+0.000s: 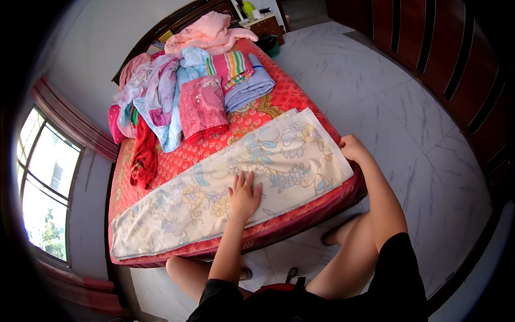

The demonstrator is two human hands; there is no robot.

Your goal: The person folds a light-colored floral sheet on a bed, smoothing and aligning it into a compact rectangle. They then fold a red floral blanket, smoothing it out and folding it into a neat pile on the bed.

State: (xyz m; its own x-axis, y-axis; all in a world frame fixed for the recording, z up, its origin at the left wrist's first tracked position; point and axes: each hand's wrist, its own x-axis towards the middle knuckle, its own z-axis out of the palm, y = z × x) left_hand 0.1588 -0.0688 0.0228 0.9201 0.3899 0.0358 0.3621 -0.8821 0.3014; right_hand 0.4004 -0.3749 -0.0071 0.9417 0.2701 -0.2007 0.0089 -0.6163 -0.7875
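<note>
A long folded cream sheet [166, 225] with a floral print in blue, yellow and lilac lies across the near part of the bed. Flat on its middle rests my left hand [244, 197], fingers spread and palm down. My right hand [352, 148] is closed at the sheet's right end, the fingertips curled in and pinching its edge by the side of the mattress. Just what lies between those fingers is partly hidden.
Beyond the sheet, the red patterned bed cover [279, 110] carries a folded pink cloth [203, 104], a folded blue-grey cloth [251, 90], a striped towel [234, 65] and a loose heap of clothes [158, 80]. A window [51, 177] stands left, a nightstand [266, 28] far right.
</note>
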